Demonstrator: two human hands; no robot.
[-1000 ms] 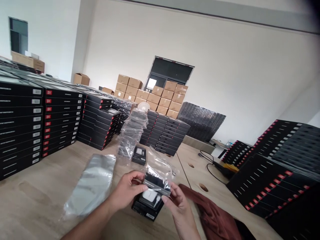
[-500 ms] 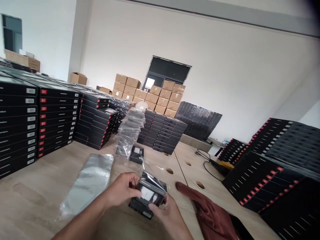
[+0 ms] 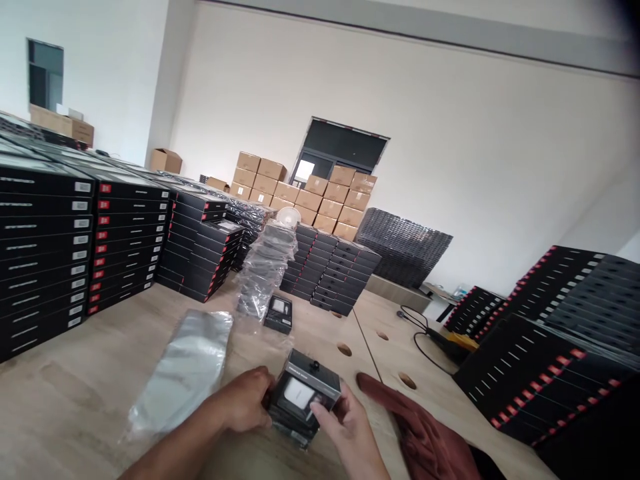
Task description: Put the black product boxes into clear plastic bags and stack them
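A small black box (image 3: 313,380) with a white device pictured on its face is tilted toward me, just above the table. My right hand (image 3: 345,423) grips its right side, thumb on the front. Against its left side my left hand (image 3: 250,400) is closed, fingertips partly hidden behind the edge. Beneath it shows another dark box (image 3: 295,433), its lower edge looking wrapped in clear film. To the left lies a flat pile of clear plastic bags (image 3: 187,367). Farther off, a similar small box (image 3: 279,313) rests beside a tall stack of bagged boxes (image 3: 265,267).
Black boxes (image 3: 125,247) are stacked high along the left, with more stacks (image 3: 540,373) on the right. A dark red cloth (image 3: 425,427) lies at front right. Round holes (image 3: 407,381) pierce the table (image 3: 100,387). Brown cartons (image 3: 310,193) stand at the back.
The clear film that stood up above the box no longer shows there. My left hand has moved from the box's front face to its lower left side. The view has shifted slightly.
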